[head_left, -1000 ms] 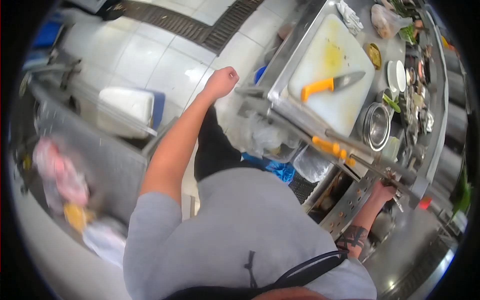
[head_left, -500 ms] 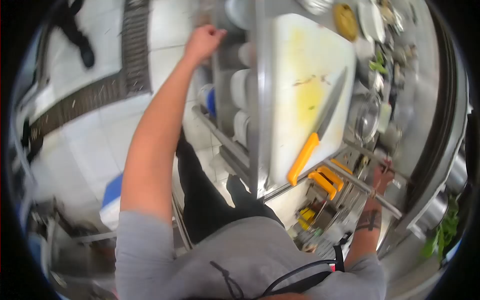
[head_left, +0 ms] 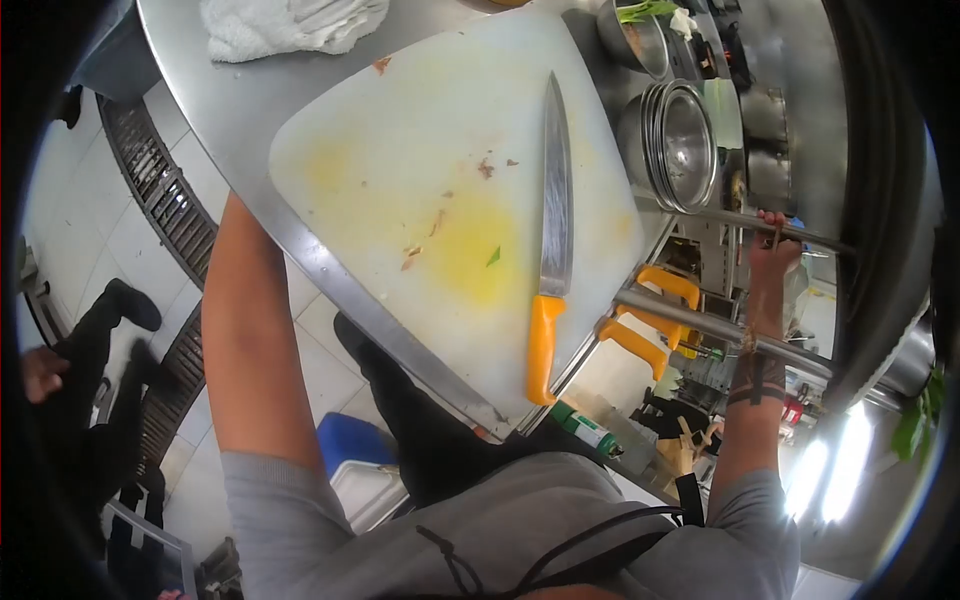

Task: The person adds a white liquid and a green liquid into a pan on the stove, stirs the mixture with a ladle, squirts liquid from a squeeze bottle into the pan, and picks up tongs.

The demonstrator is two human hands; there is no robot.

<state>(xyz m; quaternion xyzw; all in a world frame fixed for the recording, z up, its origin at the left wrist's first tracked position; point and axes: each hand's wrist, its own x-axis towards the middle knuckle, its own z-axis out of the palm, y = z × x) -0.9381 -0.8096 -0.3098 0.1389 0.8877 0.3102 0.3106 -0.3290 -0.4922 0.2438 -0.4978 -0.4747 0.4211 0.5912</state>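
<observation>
My left arm reaches down beneath the near counter edge, and the counter hides its hand. Far to the right, my right hand has its fingers wrapped round a thin metal rail. Left of that hand, a large white cutting board lies on the steel counter, marked with yellow stains and small scraps. A chef's knife with an orange handle rests on the board, its tip pointing away from me; neither hand touches it. More orange handles sit by the lower metal bar, between the board and my right forearm.
A folded white cloth lies on the counter beyond the board. Stacked steel bowls stand right of it. On the floor are a drain grate and a blue-lidded container. Another person's legs and hand show at left.
My left hand, visible beside the counter before, has gone out of sight under its edge. The view has shifted, bringing the board closer and the cloth into fuller sight. The knife stays on the board.
</observation>
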